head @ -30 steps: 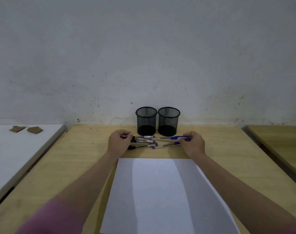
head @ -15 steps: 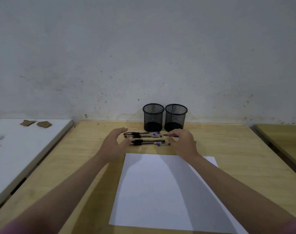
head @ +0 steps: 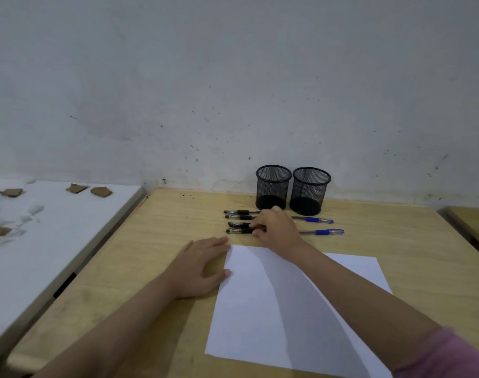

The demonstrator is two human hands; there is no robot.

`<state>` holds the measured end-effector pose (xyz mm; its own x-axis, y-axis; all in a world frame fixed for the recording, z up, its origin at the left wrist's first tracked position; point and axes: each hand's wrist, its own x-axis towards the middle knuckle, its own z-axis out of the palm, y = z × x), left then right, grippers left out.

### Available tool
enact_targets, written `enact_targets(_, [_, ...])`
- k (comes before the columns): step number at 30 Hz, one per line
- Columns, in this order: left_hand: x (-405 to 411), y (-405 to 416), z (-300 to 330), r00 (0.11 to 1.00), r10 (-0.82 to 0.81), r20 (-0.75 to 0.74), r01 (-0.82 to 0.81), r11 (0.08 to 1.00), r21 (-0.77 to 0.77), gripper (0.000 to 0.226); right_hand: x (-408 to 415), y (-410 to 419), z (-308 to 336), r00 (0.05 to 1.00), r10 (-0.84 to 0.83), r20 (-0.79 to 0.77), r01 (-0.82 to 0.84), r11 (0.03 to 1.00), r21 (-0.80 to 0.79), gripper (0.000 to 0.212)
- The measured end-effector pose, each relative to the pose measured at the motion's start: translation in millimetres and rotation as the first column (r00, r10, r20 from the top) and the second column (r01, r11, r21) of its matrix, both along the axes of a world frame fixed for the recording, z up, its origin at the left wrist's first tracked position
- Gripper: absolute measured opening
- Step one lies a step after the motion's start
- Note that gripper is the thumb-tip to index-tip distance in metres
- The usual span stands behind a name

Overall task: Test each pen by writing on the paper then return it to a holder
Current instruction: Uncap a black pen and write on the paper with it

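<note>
Several black-capped pens (head: pixel 239 214) lie in a row on the wooden table (head: pixel 164 227), in front of two black mesh holders, one on the left (head: pixel 273 186) and one on the right (head: pixel 310 190). Two blue-gripped pens (head: pixel 318 220) lie to the right of the row. My right hand (head: pixel 277 230) rests over the pens, fingertips pinching the nearest black pen (head: pixel 237 231), which still lies on the table. My left hand (head: pixel 202 267) lies flat, fingers apart, at the left edge of the white paper (head: pixel 287 309).
A white surface (head: pixel 41 241) with brown scraps (head: pixel 100 191) adjoins the table on the left. Another wooden table edge (head: pixel 475 225) shows at the right. A grey wall stands just behind the holders.
My left hand drew back from the pens and settled flat beside the paper. My right hand shifted left onto the black pens. The view also swung to the left.
</note>
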<state>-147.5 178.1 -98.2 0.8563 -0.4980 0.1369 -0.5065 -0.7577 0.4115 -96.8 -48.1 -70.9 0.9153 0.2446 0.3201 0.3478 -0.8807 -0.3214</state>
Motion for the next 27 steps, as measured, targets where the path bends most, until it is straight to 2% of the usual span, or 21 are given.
enact_targets(6, [1.2,0.3,-2.2,1.000,0.006,0.019,-0.006,1.000,-0.009,0.065,0.8,4.1,1.2,0.999,0.017,-0.037,-0.019,0.999,-0.032,0.016])
enact_targets(9, [-0.9,-0.6,-0.7,0.999,0.004,0.033,-0.004,1.000,-0.027,0.065,-5.2,1.9,0.5,1.000,0.027,-0.008,-0.027,0.999,0.034,0.015])
enact_targets(11, [-4.8,-1.7,1.5,0.990,0.057,0.126,-0.039,0.989,-0.140,0.061,-10.8,-1.2,3.4,0.999,0.044,0.026,-0.045,0.996,0.075,0.015])
enact_targets(14, [-9.9,-8.0,8.4,0.917,0.208,0.341,-0.091,0.940,-0.329,0.052,-20.6,-8.1,11.2,0.992,0.077,0.102,-0.085,0.993,0.085,0.014])
enact_targets(16, [-11.4,-18.1,15.4,0.911,0.233,0.341,-0.069,0.901,-0.429,0.047,-28.2,-12.8,16.2,0.982,0.102,0.159,-0.117,0.989,0.088,0.013])
enact_targets(20, [-8.3,-42.9,30.9,0.915,0.199,0.350,0.001,0.868,-0.497,0.031,-40.4,-20.1,21.1,0.960,0.122,0.252,-0.151,0.983,0.101,0.013])
enact_targets(22, [-6.4,-52.1,37.7,0.909,0.216,0.356,0.016,0.837,-0.547,0.018,-45.6,-23.4,23.2,0.942,0.084,0.325,-0.130,0.984,0.123,0.014])
enact_targets(24, [-5.0,-58.2,42.1,0.906,0.230,0.355,0.023,0.811,-0.584,0.013,-49.1,-27.0,24.4,0.874,-0.027,0.485,-0.062,0.984,0.166,0.010])
enact_targets(26, [-3.9,-62.2,44.2,0.910,0.243,0.336,0.016,0.789,-0.614,0.013,-55.4,-27.1,24.6,0.766,-0.202,0.610,0.024,0.958,0.287,0.013])
enact_targets(27, [-3.2,-63.7,44.3,0.912,0.253,0.322,0.008,0.775,-0.632,0.013,-59.6,-25.2,23.5,0.732,-0.304,0.610,0.059,0.920,0.388,0.017])
